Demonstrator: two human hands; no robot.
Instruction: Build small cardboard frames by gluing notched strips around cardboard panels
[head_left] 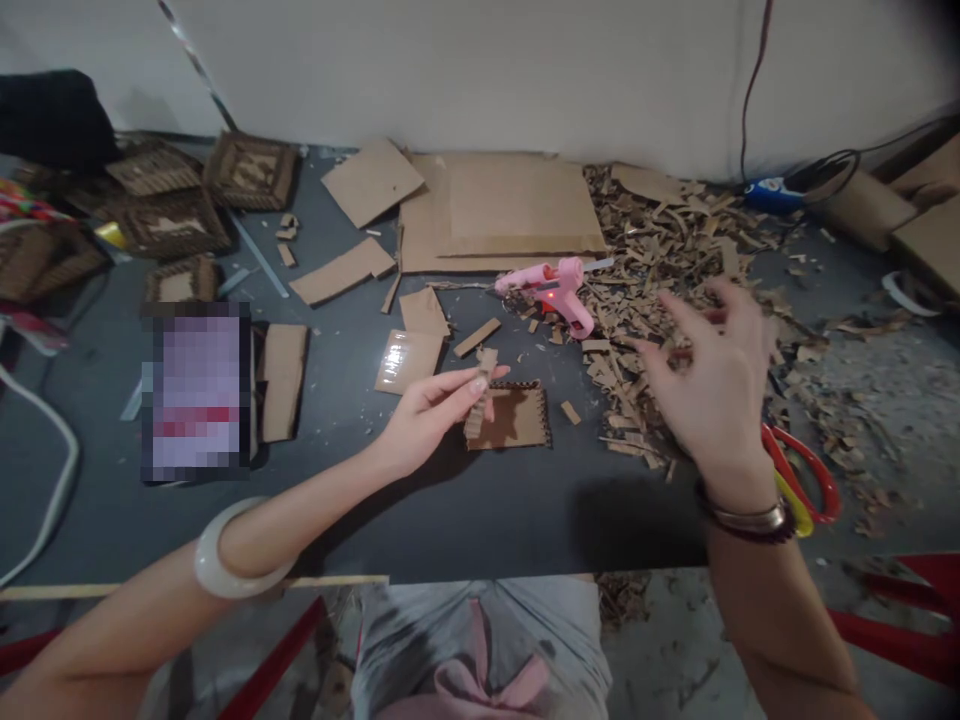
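Note:
My left hand (435, 415) pinches a small corrugated cardboard strip (487, 362) between thumb and fingers. Just under it lies a small rectangular cardboard piece (517, 418) with strips of corrugated edging along its sides. My right hand (705, 370) hovers over a heap of cardboard scraps (630, 390), fingers spread and nothing visible in them. A pink hot glue gun (551, 290) with an orange light rests on the table between the two hands, farther back. Red and yellow scissor handles (806, 475) stick out beside my right wrist.
Large flat cardboard sheets (517, 205) lie by the wall. Several finished-looking cardboard trays (251, 170) are stacked at the back left. A blurred-out phone-like object (196, 390) stands at left, near a white cable (64, 440). A blue item (772, 195) with a dark cord sits at back right.

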